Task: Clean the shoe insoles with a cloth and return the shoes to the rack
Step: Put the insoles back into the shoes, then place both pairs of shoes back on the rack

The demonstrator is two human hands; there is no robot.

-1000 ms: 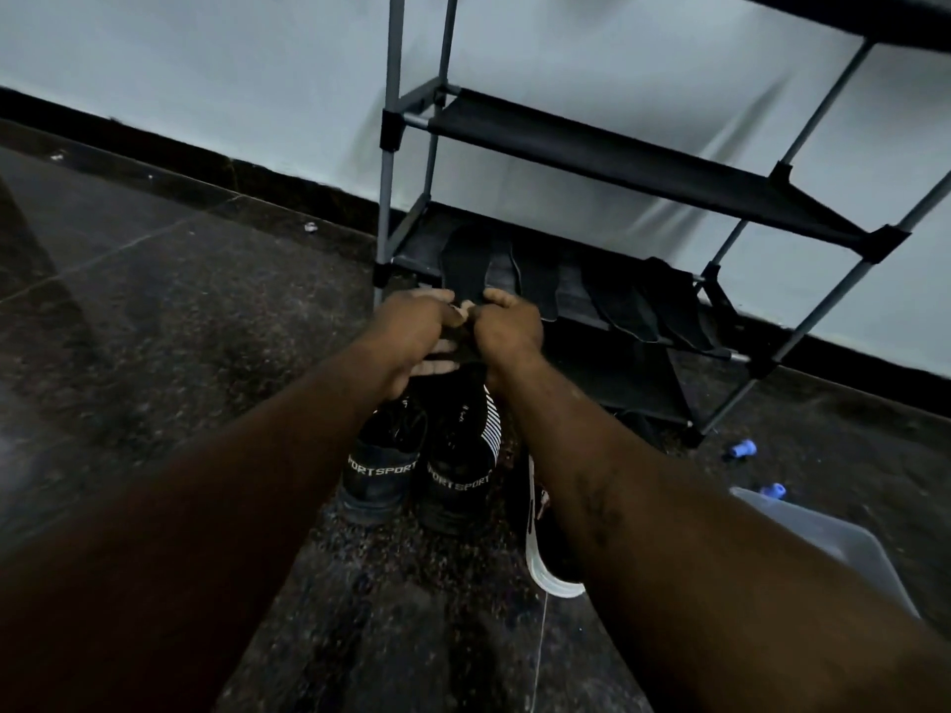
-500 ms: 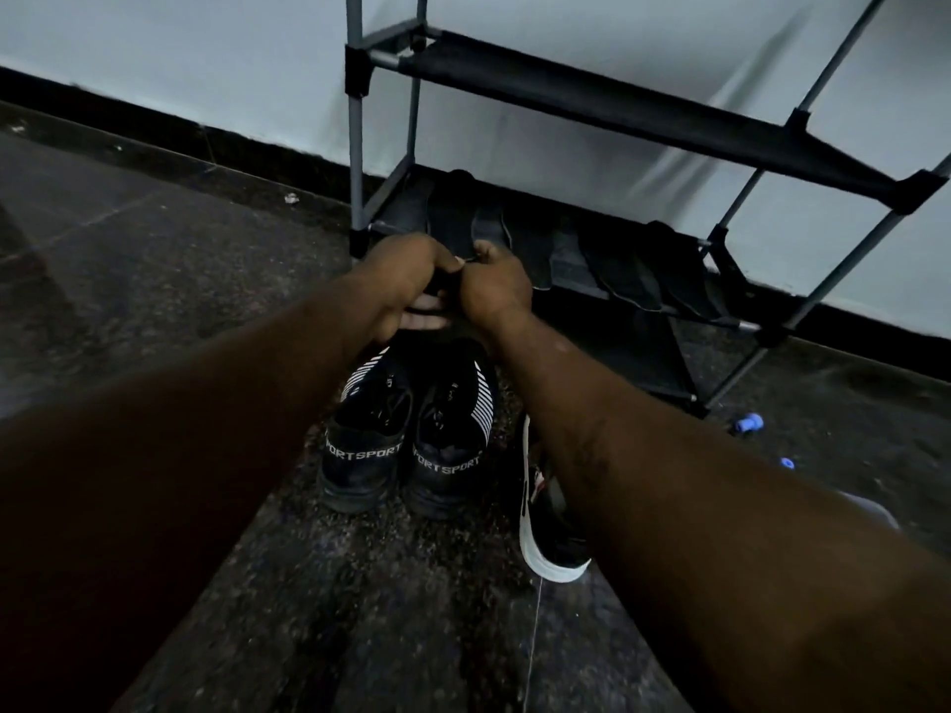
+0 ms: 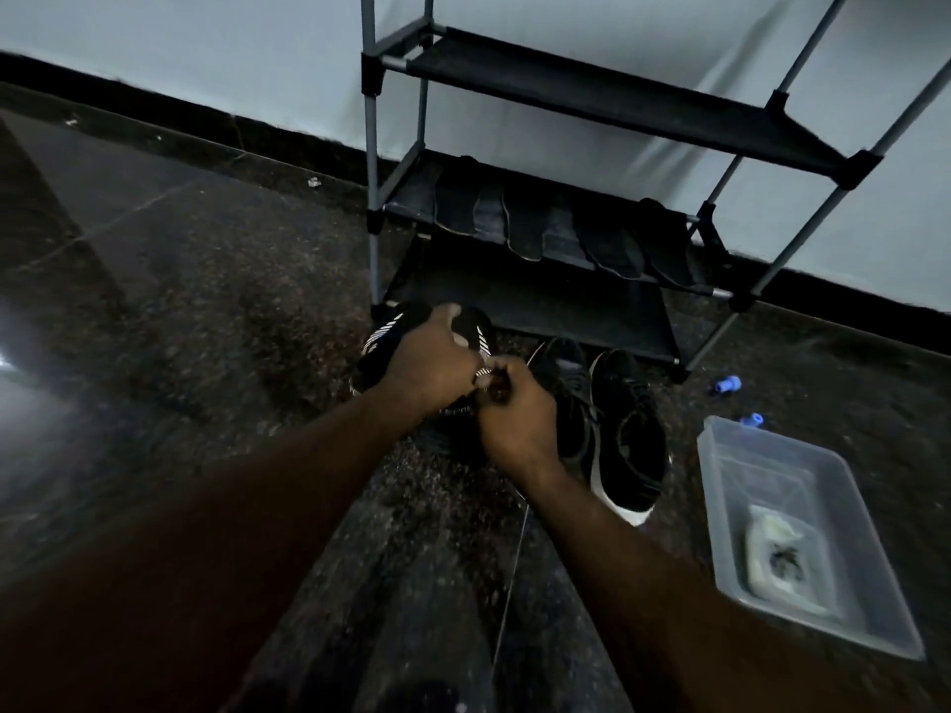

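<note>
Shoes on the floor before the rack, tub off to my right.

I see the rack (image 3: 617, 105) against the wall (image 3: 206, 43), with insoles (image 3: 556, 229) in a row on the shelf above its lowest. Before it, two pairs stand side by side on the floor (image 3: 206, 301). My left hand (image 3: 437, 367) and right hand (image 3: 520, 419) grip the left pair (image 3: 391, 337). Right of the right pair (image 3: 617, 419) sits a tub (image 3: 720, 506) with a cloth (image 3: 777, 558) in it, and two caps (image 3: 726, 385) lie just behind it.

Insoles (image 3: 525, 229) on rack (image 3: 617, 95); striped shoes (image 3: 383, 337) in front

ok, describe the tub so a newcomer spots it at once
Start at the black shoe rack against the wall, then drop to the floor by its right foot. Just right of the pair of black shoes sits the clear plastic tub; it is the only see-through thing there, with a pale cloth inside.
</note>
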